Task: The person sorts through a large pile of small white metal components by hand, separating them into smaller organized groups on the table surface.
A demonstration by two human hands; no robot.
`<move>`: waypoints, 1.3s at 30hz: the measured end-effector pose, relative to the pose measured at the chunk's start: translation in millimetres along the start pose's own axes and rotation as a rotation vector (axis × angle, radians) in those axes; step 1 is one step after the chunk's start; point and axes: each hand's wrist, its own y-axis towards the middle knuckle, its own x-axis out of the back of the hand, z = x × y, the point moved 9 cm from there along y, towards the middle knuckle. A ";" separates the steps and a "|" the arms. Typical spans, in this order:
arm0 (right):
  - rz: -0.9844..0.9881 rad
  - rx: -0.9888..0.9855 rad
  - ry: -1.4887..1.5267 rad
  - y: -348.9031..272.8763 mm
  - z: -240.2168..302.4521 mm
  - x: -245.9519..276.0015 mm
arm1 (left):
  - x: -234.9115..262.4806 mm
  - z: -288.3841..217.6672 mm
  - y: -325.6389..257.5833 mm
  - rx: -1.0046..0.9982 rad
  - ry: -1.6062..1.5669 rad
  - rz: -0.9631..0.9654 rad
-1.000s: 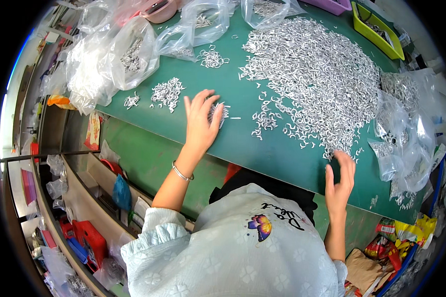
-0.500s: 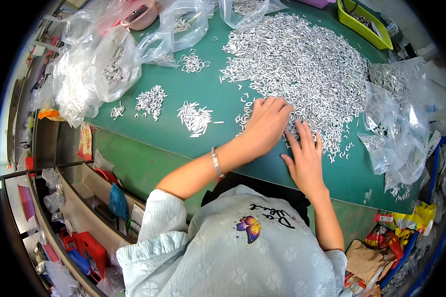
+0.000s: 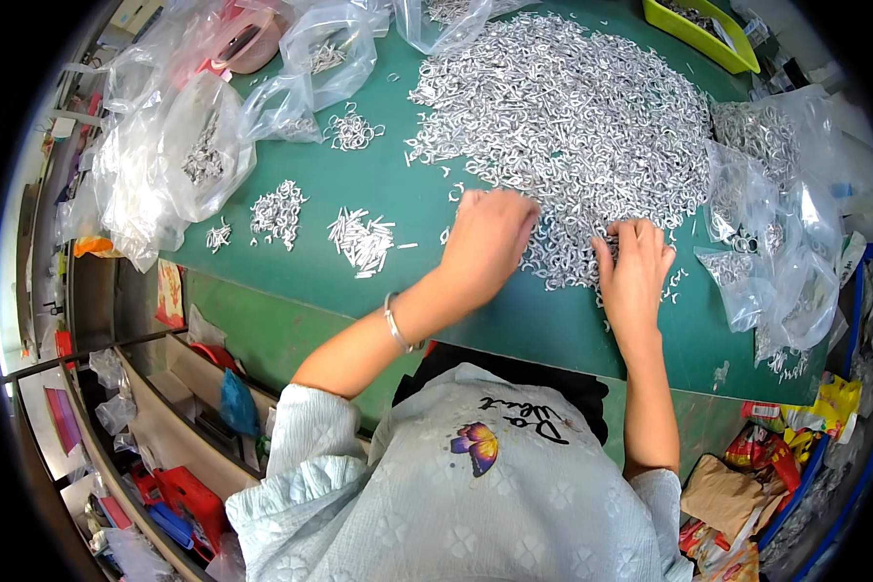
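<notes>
A wide heap of small silvery curved metal pieces spreads over the green table. At its near left edge is my left hand, palm down with the fingers bent together; whatever the fingertips hold is hidden. My right hand rests on the near right part of the heap, thumb apart from the fingers, fingertips touching loose pieces. Left of the heap lie a pile of short silvery rods, a pile of small metal pieces, a smaller cluster and a group of rings.
Clear plastic bags with metal parts stand at the left, and more bags at the right. A pink bowl and a yellow-green tray sit at the back. Drawers lie below left.
My hands have moved apart: the right one has shifted right over the heap, the left one slightly left. The whole view has also shifted a little.
</notes>
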 end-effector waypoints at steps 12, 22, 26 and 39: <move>0.179 0.119 0.214 -22.1 14.9 24.6 | -33.7 -45.3 -76.6 -0.017 -0.175 0.195; 0.048 0.093 0.319 -26.6 5.6 28.1 | -29.3 -61.2 -72.2 -0.008 -0.163 0.168; 0.060 0.155 0.056 -8.6 3.7 10.9 | -50.2 -64.9 -73.6 -0.148 -0.108 0.282; 0.138 0.207 -0.058 -11.5 4.8 7.8 | -46.6 -34.5 -13.7 0.034 0.201 0.152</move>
